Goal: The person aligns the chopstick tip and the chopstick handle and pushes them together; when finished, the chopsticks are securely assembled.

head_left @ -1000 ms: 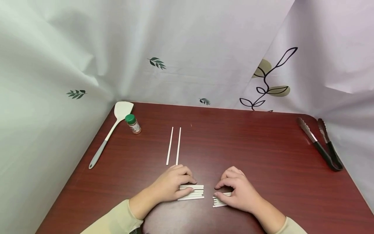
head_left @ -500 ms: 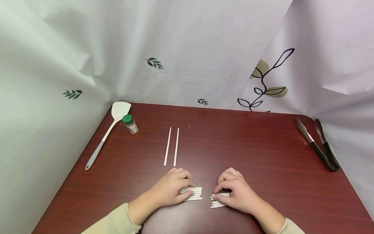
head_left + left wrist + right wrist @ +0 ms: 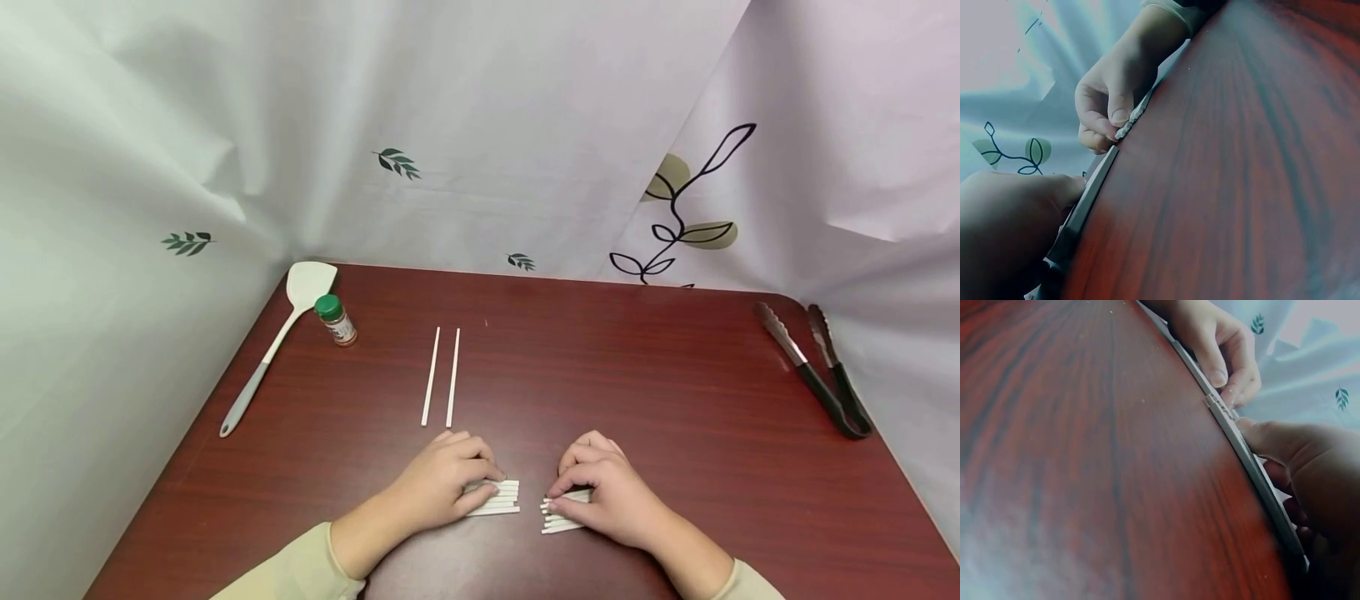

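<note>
In the head view my left hand (image 3: 446, 483) lies over a bundle of thin white sticks (image 3: 506, 497), thumb on the near side and fingers curled over the far side. My right hand (image 3: 611, 492) grips a second bundle of white sticks (image 3: 562, 525) between thumb and index finger. Both bundles lie sideways on the table, their ends facing each other across a narrow gap. The rest of each bundle is hidden under the palm. In the right wrist view, the right thumb (image 3: 1266, 434) presses along the side of its bundle (image 3: 1244, 450).
Two single white sticks (image 3: 453, 379) lie parallel beyond the left hand on the dark red table (image 3: 600, 358). At the left are a spatula (image 3: 273, 350) and a green-capped spice jar (image 3: 337, 321). Tongs (image 3: 821, 375) lie at the right edge. A white patterned curtain (image 3: 480, 125) surrounds the table.
The right index finger has come closer to the thumb over its bundle. The left bundle looks slightly more compact under the left fingers. The head view has shifted a little.
</note>
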### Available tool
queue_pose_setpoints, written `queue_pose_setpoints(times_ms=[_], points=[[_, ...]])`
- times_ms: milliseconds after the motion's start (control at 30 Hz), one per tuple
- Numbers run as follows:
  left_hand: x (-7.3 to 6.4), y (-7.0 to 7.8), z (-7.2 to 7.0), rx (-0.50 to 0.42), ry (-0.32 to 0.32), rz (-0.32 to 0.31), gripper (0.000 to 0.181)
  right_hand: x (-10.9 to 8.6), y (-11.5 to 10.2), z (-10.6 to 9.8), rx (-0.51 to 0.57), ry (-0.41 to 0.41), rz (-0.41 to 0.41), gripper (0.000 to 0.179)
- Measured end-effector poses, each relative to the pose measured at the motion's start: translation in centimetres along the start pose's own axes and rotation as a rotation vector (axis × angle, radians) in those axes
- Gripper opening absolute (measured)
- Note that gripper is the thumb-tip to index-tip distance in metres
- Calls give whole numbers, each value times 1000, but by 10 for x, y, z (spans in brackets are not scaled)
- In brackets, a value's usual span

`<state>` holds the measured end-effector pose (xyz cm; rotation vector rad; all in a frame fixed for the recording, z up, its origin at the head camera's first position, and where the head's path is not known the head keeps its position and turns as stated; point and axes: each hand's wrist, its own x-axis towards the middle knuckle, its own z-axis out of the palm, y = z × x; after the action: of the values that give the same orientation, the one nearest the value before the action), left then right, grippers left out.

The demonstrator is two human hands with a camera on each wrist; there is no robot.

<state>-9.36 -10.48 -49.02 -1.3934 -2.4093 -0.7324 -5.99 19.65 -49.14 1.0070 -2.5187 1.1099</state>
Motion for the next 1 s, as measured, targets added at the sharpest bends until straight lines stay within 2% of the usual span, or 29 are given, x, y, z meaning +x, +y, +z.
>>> queue_pose_setpoints(times_ms=[167,467,733,867,1000], points=[[1,5,-1,-11,-30,-66,9,1,-6,-1,-12,-8,48,27],[2,12,-3,-84,-75,-182,9,3,-19,-5,-57,-84,160,28],[2,13,-1,-96,-55,-179,6,4,-22,-6,-64,-95,171,30],[2,14,-1,-76,-72,-183,6,4,-22,-5,-50,-96,175,29],[3,15,-1,-70,-94,-196,5,4,-18,-3,-68,-57,146,27]])
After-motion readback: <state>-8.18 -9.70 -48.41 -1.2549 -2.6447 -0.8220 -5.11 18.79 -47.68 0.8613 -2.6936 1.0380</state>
